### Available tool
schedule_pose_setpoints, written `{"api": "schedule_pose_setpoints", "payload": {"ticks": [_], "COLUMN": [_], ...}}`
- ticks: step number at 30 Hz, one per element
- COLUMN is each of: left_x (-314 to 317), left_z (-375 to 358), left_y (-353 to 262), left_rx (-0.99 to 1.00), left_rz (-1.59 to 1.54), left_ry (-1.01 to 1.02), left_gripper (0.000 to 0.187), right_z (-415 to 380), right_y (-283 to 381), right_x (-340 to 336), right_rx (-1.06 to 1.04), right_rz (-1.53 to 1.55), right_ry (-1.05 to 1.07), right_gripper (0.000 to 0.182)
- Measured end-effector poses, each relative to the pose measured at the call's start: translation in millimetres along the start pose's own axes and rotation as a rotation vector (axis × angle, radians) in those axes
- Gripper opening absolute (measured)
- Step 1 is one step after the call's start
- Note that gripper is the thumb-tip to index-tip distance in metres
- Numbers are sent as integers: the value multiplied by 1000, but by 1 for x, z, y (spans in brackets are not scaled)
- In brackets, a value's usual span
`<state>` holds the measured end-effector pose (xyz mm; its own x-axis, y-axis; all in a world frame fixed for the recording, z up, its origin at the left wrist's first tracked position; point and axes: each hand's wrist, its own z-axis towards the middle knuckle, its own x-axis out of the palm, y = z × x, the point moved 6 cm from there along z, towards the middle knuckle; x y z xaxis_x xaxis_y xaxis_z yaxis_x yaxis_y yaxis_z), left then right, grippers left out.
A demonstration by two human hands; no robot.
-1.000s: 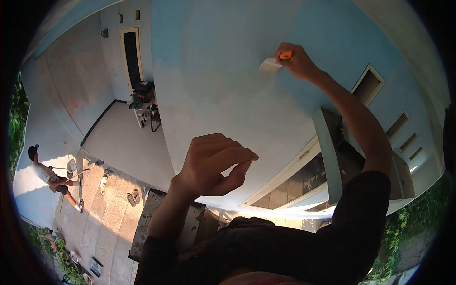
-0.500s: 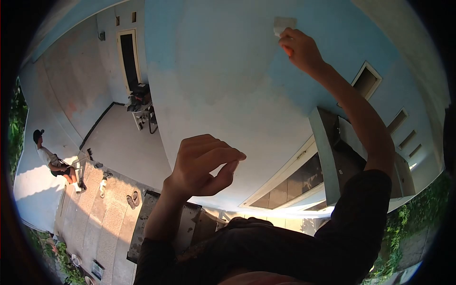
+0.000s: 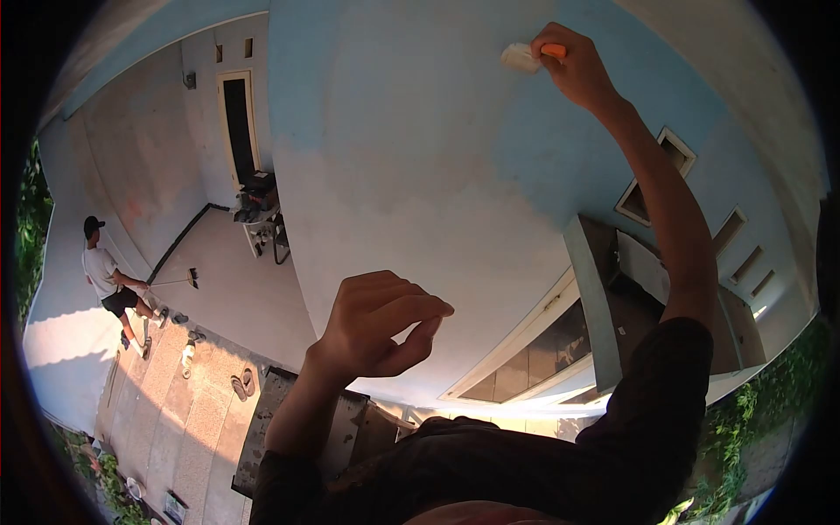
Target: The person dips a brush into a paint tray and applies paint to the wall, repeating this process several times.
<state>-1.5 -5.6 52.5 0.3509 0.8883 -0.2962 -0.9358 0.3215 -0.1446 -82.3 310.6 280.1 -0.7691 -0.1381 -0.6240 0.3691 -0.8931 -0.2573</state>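
My right hand (image 3: pixel 577 68) is raised high against the painted wall (image 3: pixel 420 114), its fingers wrapped round the orange handle of a paintbrush (image 3: pixel 520 58). The wide whitish bristles point left and lie at the wall surface, where light blue meets a paler, whitish area. My left hand (image 3: pixel 374 325) hovers low in front of the wall and holds nothing that I can see. Its fingers are curled, with thumb and forefinger tips nearly together.
A person (image 3: pixel 109 280) with a long-handled broom (image 3: pixel 191 278) stands at the left. Sandals (image 3: pixel 243 383) lie on the paving. Right of me are a box-like ledge (image 3: pixel 604 297), a window (image 3: pixel 534 346) and small wall openings (image 3: pixel 728 231). A dark-topped surface (image 3: pixel 262 420) lies below.
My right hand has turned and shifted slightly right, tilting the paintbrush so its bristles point left. My left hand is nearly still. The other person has straightened and extended the broom onto the floor.
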Motion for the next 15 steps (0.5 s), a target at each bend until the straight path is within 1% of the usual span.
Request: {"api": "schedule_pose_setpoints", "payload": {"ticks": [1, 2, 4, 7, 9, 11, 12, 14, 15], "left_x": [0, 0, -1, -2, -1, -2, -3, -6, -7], "left_z": [0, -1, -1, -1, -2, -2, -1, -1, -1], "left_y": [0, 0, 0, 0, 0, 0, 1, 0, 0], "left_rx": [2, 4, 8, 6, 1, 2, 7, 8, 7], "left_rz": [-2, -2, 2, 4, 9, 9, 11, 11, 7], "left_ry": [0, -5, -16, -13, -3, -11, -21, -29, -30], "left_gripper": [15, 15, 15, 15, 16, 16, 16, 16, 16], "right_z": [13, 26, 46, 67, 68, 65, 62, 59, 64], "right_y": [5, 7, 21, 1, -1, -3, -1, -3, 1], "right_x": [-21, -37, -67, -77, -73, -57, -55, -43, -47], "right_rx": [-90, -90, -313, -338, -324, -321, -323, -161, -162], "right_rz": [-44, -48, -103, -133, -170, -211, -211, -182, -181], "right_ry": [-109, -110, -254, -306, -296, -218, -220, -41, -39], "right_gripper": [11, 11, 18, 19, 18, 17, 17, 15, 15]}}
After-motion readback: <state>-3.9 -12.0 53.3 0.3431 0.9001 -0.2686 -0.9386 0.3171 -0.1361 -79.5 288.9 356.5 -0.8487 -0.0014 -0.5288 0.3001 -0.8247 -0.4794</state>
